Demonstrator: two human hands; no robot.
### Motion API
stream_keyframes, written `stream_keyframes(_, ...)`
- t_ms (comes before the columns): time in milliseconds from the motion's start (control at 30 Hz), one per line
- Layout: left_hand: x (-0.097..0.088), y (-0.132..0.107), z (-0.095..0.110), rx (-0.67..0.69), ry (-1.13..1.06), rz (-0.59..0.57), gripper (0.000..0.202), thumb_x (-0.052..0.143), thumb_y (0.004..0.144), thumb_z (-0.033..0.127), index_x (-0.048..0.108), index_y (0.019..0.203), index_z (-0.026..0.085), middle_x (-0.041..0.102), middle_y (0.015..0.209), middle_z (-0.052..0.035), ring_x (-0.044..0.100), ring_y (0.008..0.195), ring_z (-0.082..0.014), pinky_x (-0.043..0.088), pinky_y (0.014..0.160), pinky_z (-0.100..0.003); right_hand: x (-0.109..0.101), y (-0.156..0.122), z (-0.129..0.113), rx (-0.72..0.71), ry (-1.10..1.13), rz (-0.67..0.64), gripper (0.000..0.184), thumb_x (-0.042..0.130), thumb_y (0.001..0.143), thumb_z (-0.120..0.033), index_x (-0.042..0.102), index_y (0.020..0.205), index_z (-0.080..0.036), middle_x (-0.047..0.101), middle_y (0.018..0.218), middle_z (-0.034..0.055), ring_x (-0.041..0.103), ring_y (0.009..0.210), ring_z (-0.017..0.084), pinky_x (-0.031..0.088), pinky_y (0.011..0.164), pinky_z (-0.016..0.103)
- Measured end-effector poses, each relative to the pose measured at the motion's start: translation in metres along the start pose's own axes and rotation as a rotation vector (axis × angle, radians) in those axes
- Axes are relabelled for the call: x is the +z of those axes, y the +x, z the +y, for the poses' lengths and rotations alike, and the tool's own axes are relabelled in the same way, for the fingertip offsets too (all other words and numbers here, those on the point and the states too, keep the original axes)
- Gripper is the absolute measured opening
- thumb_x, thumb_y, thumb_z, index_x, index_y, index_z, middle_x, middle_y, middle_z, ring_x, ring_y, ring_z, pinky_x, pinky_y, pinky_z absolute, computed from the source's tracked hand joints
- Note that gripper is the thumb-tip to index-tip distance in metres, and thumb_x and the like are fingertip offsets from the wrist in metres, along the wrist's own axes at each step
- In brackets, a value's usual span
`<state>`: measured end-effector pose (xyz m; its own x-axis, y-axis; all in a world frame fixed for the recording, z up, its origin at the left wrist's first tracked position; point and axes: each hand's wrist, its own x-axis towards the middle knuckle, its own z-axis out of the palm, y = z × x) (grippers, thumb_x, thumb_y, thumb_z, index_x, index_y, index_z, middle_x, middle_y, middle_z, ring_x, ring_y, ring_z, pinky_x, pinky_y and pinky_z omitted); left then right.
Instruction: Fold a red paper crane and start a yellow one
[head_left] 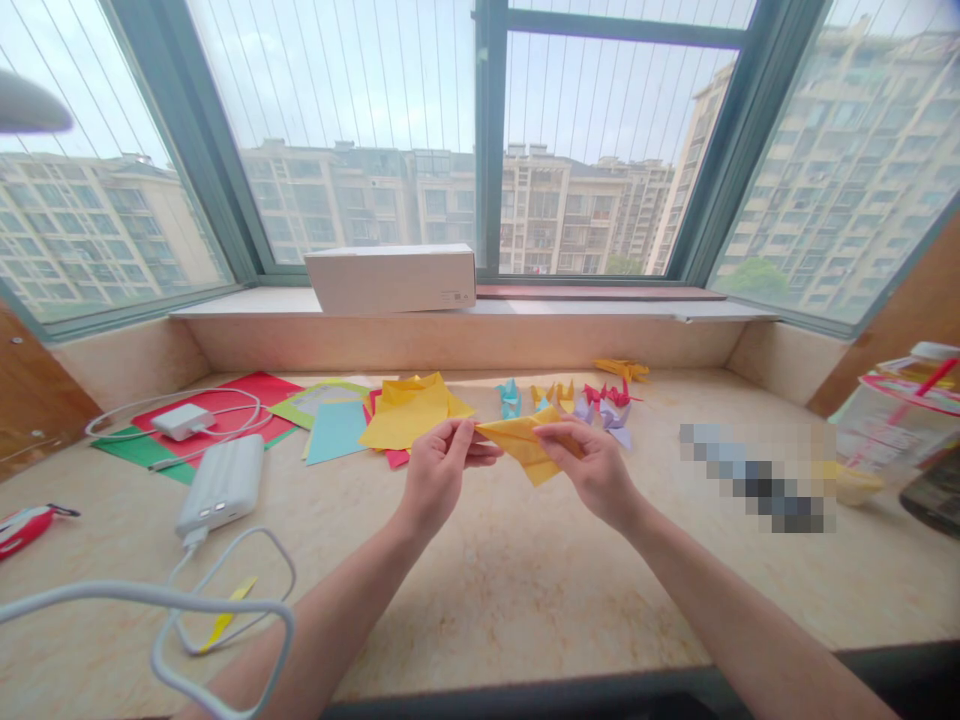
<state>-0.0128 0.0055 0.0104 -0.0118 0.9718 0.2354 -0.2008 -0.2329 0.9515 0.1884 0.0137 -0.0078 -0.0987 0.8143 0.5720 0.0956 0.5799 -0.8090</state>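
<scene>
Between my hands, raised over the counter, is a partly folded sheet of yellow origami paper (527, 452). My left hand (444, 462) pinches its left corner between thumb and fingers. On the paper's upper right edge, my right hand (592, 462) has a closed grip. Behind it stand small folded paper figures: a light blue one (510, 398), several yellow ones (564, 394), red ones (609, 392) and purple ones (616, 420). Beyond my left hand lies a stack of yellow paper (409, 412), with a light blue sheet (337, 432) beside it.
A white power bank (221, 485) with a looping white cable (225, 600) lies left, near a white charger (182, 421) on red paper (244, 400). A white box (391, 280) stands on the sill (570, 305). Right are a plastic cup (885, 430) and a blurred-out object (757, 478).
</scene>
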Motion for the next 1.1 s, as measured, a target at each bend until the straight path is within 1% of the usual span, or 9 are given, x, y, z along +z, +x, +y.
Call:
stream_keyframes(200, -0.0012, -0.0012, 0.0006, 0.021, 0.017, 0.005, 0.042, 0.064, 0.085, 0.049, 0.066, 0.097, 0.009, 0.076, 0.075, -0.0098, 0.075, 0.073, -0.0233, 0.061, 0.069, -0.033, -0.0016, 0.0012, 0.003, -0.012, -0.032, 0.011, 0.017, 0.064, 0.087, -0.033, 0.077, 0.094, -0.024, 0.066, 0.095, 0.0054, 0.063, 0.09, 0.019, 0.055, 0.081, 0.032)
stream_keyframes(367, -0.0009, -0.0028, -0.0017, 0.063, 0.087, -0.045, 0.037, 0.067, 0.084, 0.047, 0.066, 0.09, 0.01, 0.076, 0.074, -0.0092, 0.075, 0.071, -0.0227, 0.061, 0.067, -0.032, -0.0019, 0.001, 0.0009, -0.01, -0.031, 0.003, 0.016, 0.064, 0.088, -0.031, 0.077, 0.094, -0.024, 0.065, 0.094, 0.0052, 0.063, 0.09, 0.019, 0.055, 0.078, 0.031)
stream_keyframes(467, 0.0003, -0.0035, -0.0017, 0.062, 0.097, -0.049, 0.036, 0.066, 0.085, 0.045, 0.067, 0.091, 0.01, 0.076, 0.074, -0.0087, 0.074, 0.068, -0.0209, 0.061, 0.067, -0.031, -0.0018, 0.0009, -0.0005, -0.003, -0.025, 0.002, 0.017, 0.064, 0.088, -0.031, 0.077, 0.095, -0.024, 0.066, 0.094, 0.0051, 0.063, 0.091, 0.019, 0.055, 0.078, 0.031)
stream_keyframes(600, 0.0017, -0.0044, 0.0012, 0.065, 0.093, -0.045, 0.034, 0.065, 0.086, 0.044, 0.066, 0.091, 0.01, 0.076, 0.074, -0.0082, 0.074, 0.066, -0.0204, 0.061, 0.066, -0.032, -0.0017, 0.0008, -0.0003, 0.009, -0.01, 0.0, 0.017, 0.064, 0.087, -0.033, 0.077, 0.095, -0.024, 0.066, 0.094, 0.0053, 0.063, 0.09, 0.019, 0.055, 0.076, 0.03)
stream_keyframes(767, 0.0022, -0.0049, 0.0033, 0.036, 0.063, -0.051, 0.032, 0.063, 0.088, 0.042, 0.065, 0.092, 0.011, 0.076, 0.075, -0.0085, 0.074, 0.07, -0.0213, 0.061, 0.067, -0.032, -0.0018, 0.0008, -0.0003, 0.005, -0.01, 0.001, 0.017, 0.065, 0.086, -0.033, 0.077, 0.094, -0.024, 0.066, 0.094, 0.0054, 0.063, 0.09, 0.019, 0.056, 0.076, 0.031)
stream_keyframes(967, 0.0026, -0.0048, 0.003, 0.013, 0.035, -0.066, 0.036, 0.06, 0.088, 0.047, 0.066, 0.089, 0.012, 0.075, 0.075, -0.009, 0.074, 0.07, -0.0215, 0.06, 0.068, -0.033, -0.0015, 0.0008, -0.0025, 0.0, -0.019, 0.003, 0.017, 0.065, 0.086, -0.035, 0.077, 0.093, -0.024, 0.066, 0.093, 0.0054, 0.063, 0.088, 0.019, 0.056, 0.075, 0.032)
stream_keyframes(1100, 0.0019, -0.0045, 0.0054, 0.029, 0.023, -0.037, 0.041, 0.06, 0.087, 0.05, 0.066, 0.096, 0.011, 0.076, 0.077, -0.0091, 0.075, 0.071, -0.0227, 0.061, 0.068, -0.034, -0.0017, 0.001, -0.0023, 0.0, -0.011, 0.01, 0.016, 0.065, 0.087, -0.033, 0.077, 0.094, -0.025, 0.066, 0.094, 0.0049, 0.063, 0.089, 0.019, 0.055, 0.076, 0.031)
